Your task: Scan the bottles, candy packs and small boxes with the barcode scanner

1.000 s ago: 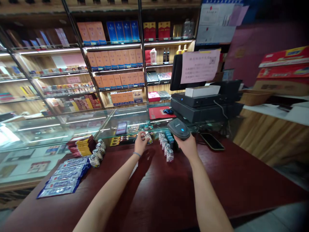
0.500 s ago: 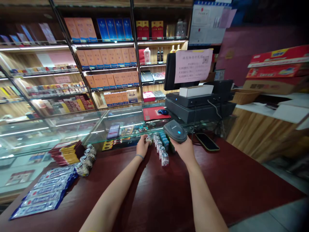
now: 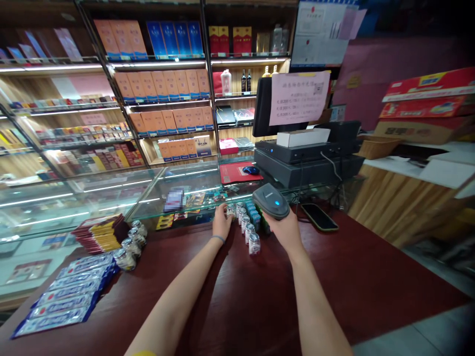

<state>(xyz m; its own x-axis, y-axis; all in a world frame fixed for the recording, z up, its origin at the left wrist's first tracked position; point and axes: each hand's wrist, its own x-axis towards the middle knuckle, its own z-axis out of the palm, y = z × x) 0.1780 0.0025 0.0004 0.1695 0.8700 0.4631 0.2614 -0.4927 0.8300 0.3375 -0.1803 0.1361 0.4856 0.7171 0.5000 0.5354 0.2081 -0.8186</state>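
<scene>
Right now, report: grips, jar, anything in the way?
Left grip on small clear silver-lidded jar. Right grip holding dark grey handheld scanner. Row of similar jars close on left grip's right.

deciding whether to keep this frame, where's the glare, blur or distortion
Head view: bright streaks cross the glass counter; head view, right edge: red boxes look stretched and soft; head view, left of centre: a pixelated patch masks detail, while the scanner is fairly clear.

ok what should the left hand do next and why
Probably let the left hand release its jar: it looks set down on the counter, beside the far end of the row of jars, while the right hand holds the scanner.
</scene>
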